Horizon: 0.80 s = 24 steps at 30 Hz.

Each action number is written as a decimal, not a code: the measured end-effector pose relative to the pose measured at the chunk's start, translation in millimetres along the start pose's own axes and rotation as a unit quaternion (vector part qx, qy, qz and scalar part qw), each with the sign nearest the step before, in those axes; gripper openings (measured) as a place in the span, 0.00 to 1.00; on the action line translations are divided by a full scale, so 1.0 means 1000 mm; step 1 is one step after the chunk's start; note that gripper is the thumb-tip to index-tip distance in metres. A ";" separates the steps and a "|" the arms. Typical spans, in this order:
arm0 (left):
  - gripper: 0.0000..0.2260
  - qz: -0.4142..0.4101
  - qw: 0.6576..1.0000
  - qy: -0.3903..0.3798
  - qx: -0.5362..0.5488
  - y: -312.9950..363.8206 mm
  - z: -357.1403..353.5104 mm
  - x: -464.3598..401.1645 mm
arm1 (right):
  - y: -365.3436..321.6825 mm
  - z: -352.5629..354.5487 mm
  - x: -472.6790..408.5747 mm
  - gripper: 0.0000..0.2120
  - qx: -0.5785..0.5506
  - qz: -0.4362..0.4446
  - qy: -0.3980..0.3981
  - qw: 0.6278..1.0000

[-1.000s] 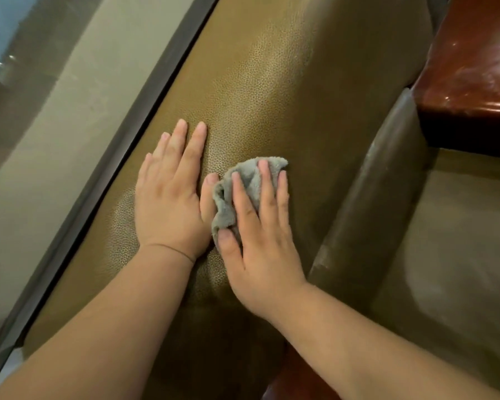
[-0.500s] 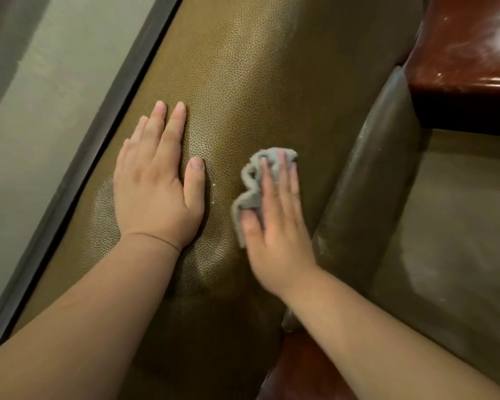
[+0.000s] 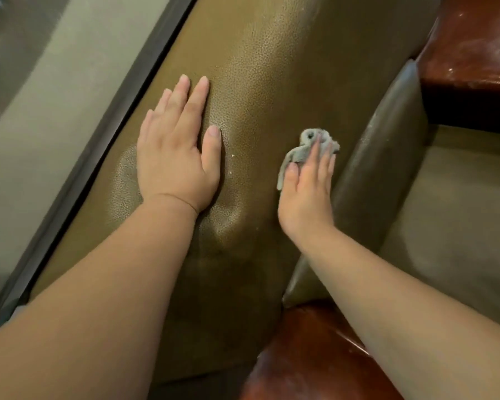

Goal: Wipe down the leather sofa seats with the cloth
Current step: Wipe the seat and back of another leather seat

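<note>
An olive-brown leather sofa surface (image 3: 272,82) with a pebbled grain runs from top to bottom of the view. My left hand (image 3: 176,157) lies flat on it, fingers straight and together. A small crumpled grey cloth (image 3: 303,150) sits on the leather's right side. My right hand (image 3: 308,192) presses the cloth down with straight fingers, and the cloth sticks out beyond the fingertips and beside the thumb. A few pale specks show on the leather between the hands.
A darker rounded leather cushion edge (image 3: 381,157) runs along the right of the cloth. Glossy reddish wood parts lie at top right (image 3: 474,41) and bottom centre (image 3: 309,356). A dark strip (image 3: 122,116) and a pale floor (image 3: 58,111) lie left.
My right hand has slid the cloth to the right, away from my left hand, toward the darker cushion edge. The left hand stays flat on the leather.
</note>
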State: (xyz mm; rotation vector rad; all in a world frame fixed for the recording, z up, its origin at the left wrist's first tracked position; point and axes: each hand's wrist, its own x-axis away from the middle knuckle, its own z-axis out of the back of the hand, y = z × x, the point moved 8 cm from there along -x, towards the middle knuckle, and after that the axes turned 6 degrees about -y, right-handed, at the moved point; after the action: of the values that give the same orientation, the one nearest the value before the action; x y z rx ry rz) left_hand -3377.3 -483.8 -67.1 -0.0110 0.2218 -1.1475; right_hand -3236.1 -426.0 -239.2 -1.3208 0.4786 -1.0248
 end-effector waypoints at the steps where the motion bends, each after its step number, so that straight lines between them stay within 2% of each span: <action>1: 0.28 0.013 1.000 -0.022 0.005 0.002 0.001 0.001 | 0.003 0.000 0.006 0.30 -0.021 -0.058 -0.015 0.998; 2: 0.27 0.023 0.998 -0.049 0.021 0.004 0.001 0.000 | -0.008 -0.006 0.017 0.31 -0.019 -0.057 -0.023 0.998; 3: 0.26 0.027 0.996 -0.076 0.047 0.006 0.002 0.000 | -0.033 -0.014 0.032 0.31 0.006 0.014 -0.023 1.000; 4: 0.25 0.030 0.992 -0.102 0.073 0.003 0.006 0.005 | -0.066 -0.027 0.052 0.32 0.056 0.123 -0.029 0.990; 6: 0.25 0.035 0.984 -0.148 0.093 -0.020 0.019 0.035 | -0.108 -0.046 0.089 0.32 0.178 0.302 -0.028 0.936; 7: 0.25 0.035 0.982 -0.164 0.087 -0.035 0.025 0.059 | -0.113 -0.046 0.091 0.31 0.210 0.334 -0.023 0.918; 8: 0.25 0.039 0.982 -0.170 0.076 -0.048 0.031 0.086 | -0.110 -0.041 0.082 0.31 0.217 0.324 -0.015 0.920; 9: 0.25 0.046 0.983 -0.165 0.069 -0.057 0.036 0.109 | -0.101 -0.033 0.069 0.31 0.200 0.283 -0.013 0.938; 11: 0.27 0.054 0.989 -0.131 0.050 -0.064 0.035 0.131 | -0.075 -0.020 0.043 0.31 0.101 0.160 -0.002 0.982; 13: 0.28 0.049 0.995 -0.089 0.025 -0.064 0.030 0.131 | -0.064 -0.033 0.057 0.31 0.050 0.117 0.022 0.992; 15: 0.29 0.038 0.998 -0.056 0.021 -0.064 0.026 0.127 | -0.059 -0.070 0.108 0.31 0.105 0.214 0.009 0.971; 18: 0.30 0.027 0.999 -0.035 0.012 -0.069 0.024 0.131 | -0.047 -0.104 0.167 0.30 0.190 0.394 -0.051 0.898; 19: 0.30 0.027 0.999 -0.030 0.010 -0.070 0.025 0.131 | -0.048 -0.100 0.159 0.30 0.209 0.434 -0.032 0.876; 20: 0.31 0.024 0.999 -0.025 0.010 -0.070 0.025 0.131 | -0.046 -0.091 0.139 0.29 0.216 0.418 0.002 0.882; 21: 0.31 0.021 0.999 -0.022 0.009 -0.069 0.024 0.130 | -0.036 -0.074 0.107 0.30 0.183 0.334 0.030 0.924; 22: 0.31 0.022 1.000 -0.020 0.009 -0.068 0.024 0.130 | -0.018 -0.054 0.071 0.30 0.123 0.200 0.038 0.971; 23: 0.32 0.024 1.000 -0.018 0.009 -0.068 0.023 0.131 | 0.008 -0.037 0.043 0.30 0.054 0.070 0.046 0.995; 24: 0.32 0.025 1.000 -0.013 0.006 -0.069 0.024 0.132 | 0.032 -0.028 0.030 0.30 0.002 -0.033 0.046 0.998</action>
State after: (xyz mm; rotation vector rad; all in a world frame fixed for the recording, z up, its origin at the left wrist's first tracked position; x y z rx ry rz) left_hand -3383.3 -634.3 -57.5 -0.0103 0.1910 -1.0972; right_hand -3232.5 -469.4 -268.4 -1.2972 0.5050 -1.1447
